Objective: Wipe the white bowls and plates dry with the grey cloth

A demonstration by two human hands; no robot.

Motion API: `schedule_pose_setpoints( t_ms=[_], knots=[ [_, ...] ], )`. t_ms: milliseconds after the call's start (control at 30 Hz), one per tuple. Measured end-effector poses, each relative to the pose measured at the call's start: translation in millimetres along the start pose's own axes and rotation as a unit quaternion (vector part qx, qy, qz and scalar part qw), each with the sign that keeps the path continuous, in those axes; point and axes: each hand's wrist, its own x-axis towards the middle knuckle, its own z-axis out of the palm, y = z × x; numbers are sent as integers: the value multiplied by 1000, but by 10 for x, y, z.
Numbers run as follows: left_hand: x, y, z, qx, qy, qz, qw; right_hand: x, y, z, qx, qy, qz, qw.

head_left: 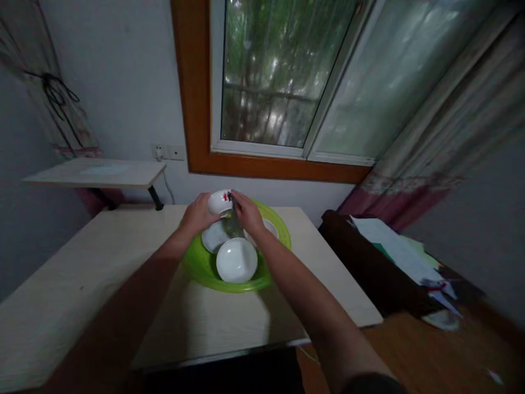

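Note:
Above a green basin (200,273), my left hand (199,216) grips a small white bowl (219,202) with a red and black mark on its side. My right hand (248,212) is closed on a greyish cloth (233,224) that hangs down beside that bowl; its fingertips are at the bowl's right edge. Inside the basin, a white bowl (237,261) sits nearest to me with its hollow facing up. Behind it on the left lies another white dish (214,236). A further white bowl (270,229) shows at the right, partly hidden by my right forearm.
The basin stands on a pale wooden table (102,262). A small raised shelf (98,172) on black legs stands at the back left. Behind are a wall socket (166,152) and a window (270,82). Right of the table, papers (397,251) lie on a dark brown piece of furniture (361,268).

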Motion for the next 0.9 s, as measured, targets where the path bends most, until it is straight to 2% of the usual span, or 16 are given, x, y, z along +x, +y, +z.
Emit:
schedule_pose_setpoints(
  t_ms=[167,267,367,467,567,633,767,900],
  knots=[
    [3,-5,18,-4,-19,14,1000,4,-262,25,34,-39,-72,996],
    [-6,8,14,-7,-20,27,999,22,-317,28,21,-51,-86,995],
    [-12,28,0,2,-13,26,1000,40,-243,-3,3,9,-47,999],
    [-14,43,-9,11,-7,24,1000,37,-92,-44,2,71,28,997],
    [-15,44,-10,10,-7,28,1000,18,21,-61,10,84,86,993],
    [-16,36,-8,7,-8,29,1000,6,34,-61,9,80,91,993],
    [-13,15,4,-2,-6,18,1000,2,-81,-48,6,65,34,997],
    [-5,14,14,-20,-14,2,1000,20,-242,-11,-29,-16,-58,998]
  ],
)
